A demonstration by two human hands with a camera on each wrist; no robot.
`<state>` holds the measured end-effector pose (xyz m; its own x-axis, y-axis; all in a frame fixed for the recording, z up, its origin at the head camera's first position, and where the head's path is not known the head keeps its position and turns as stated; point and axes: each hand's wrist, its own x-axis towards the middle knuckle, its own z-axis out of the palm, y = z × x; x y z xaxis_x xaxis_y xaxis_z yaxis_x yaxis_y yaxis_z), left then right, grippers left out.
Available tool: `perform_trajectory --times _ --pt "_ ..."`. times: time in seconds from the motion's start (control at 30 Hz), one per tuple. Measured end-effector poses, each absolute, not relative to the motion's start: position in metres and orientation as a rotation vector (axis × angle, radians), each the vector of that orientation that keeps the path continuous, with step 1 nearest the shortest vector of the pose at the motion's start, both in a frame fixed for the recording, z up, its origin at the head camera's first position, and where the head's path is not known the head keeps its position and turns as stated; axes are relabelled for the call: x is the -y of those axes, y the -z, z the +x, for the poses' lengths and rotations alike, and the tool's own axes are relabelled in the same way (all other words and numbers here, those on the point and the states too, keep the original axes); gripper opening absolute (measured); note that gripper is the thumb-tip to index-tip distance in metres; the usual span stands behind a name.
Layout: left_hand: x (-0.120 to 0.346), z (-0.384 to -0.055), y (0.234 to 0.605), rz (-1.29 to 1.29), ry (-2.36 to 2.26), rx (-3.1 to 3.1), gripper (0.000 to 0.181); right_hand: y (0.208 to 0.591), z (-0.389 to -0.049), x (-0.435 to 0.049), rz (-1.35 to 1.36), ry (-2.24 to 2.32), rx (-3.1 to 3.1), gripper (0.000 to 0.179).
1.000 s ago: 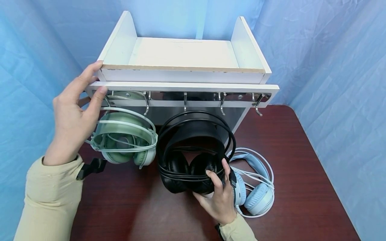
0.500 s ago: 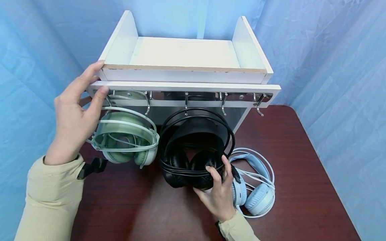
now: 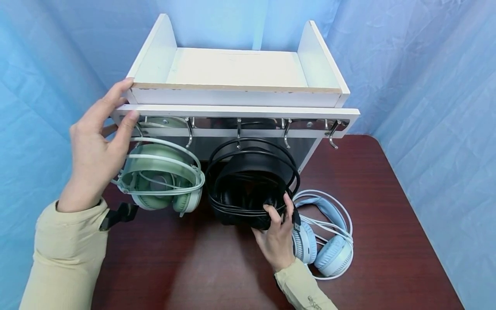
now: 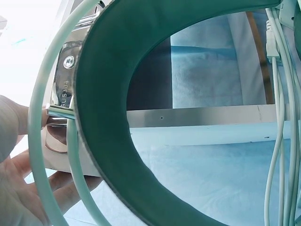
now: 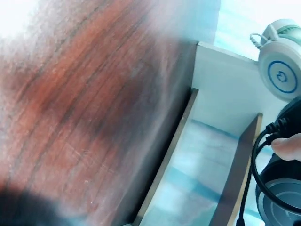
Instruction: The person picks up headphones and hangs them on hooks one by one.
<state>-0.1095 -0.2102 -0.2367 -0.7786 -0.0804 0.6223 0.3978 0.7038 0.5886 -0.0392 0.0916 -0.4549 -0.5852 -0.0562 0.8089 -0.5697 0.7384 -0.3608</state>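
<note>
My left hand (image 3: 98,142) grips the left end of a white hook rack (image 3: 236,98), thumb on its front board. Pale green headphones (image 3: 162,162) hang from the leftmost hook beside that hand; their headband (image 4: 101,108) fills much of the left wrist view. With my right hand (image 3: 277,241) I hold black headphones (image 3: 252,161) low on the right side, near the ear cup and the wound cable. Their top hoops overlap the middle hook (image 3: 238,131) in the head view. In the right wrist view a fingertip (image 5: 288,148) lies by the black cable; most of the hand is out of frame.
Light blue headphones (image 3: 333,254) with a white cable lie on the dark red-brown table (image 3: 395,241), just right of my right hand. More metal hooks (image 3: 287,134) line the rack's front. Blue curtains (image 3: 426,86) surround the table.
My right hand has raised the black headphones a little and tilted their ear cups up and back toward the rack. The left hand and the green headphones have stayed in place.
</note>
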Motion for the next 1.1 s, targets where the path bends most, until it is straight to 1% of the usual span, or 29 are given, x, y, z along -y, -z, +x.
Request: perform_trajectory --times 0.1,0.27,0.37,0.67,0.73,0.93,1.1 --pt "0.210 -0.110 0.237 -0.243 0.980 2.279 0.043 0.459 -0.042 -0.090 0.486 -0.779 2.121 0.046" --pt "0.210 -0.109 0.236 -0.238 0.984 2.273 0.042 0.462 -0.047 -0.089 0.508 -0.766 2.135 0.067" --pt "0.210 -0.109 0.236 -0.241 0.984 2.275 0.042 0.463 -0.048 -0.088 0.517 -0.754 2.128 0.071" --pt "0.210 -0.108 0.237 -0.241 0.995 2.274 0.043 0.465 -0.050 -0.089 0.561 -0.770 2.176 0.071" --pt "0.210 -0.108 0.237 -0.242 0.993 2.274 0.043 0.466 -0.051 -0.089 0.569 -0.774 2.179 0.068" --pt "0.210 -0.108 0.237 -0.245 0.983 2.273 0.043 0.466 -0.051 -0.089 0.579 -0.745 2.170 0.050" --pt "0.211 -0.108 0.237 -0.249 0.981 2.272 0.043 0.466 -0.050 -0.088 0.578 -0.735 2.176 0.051"
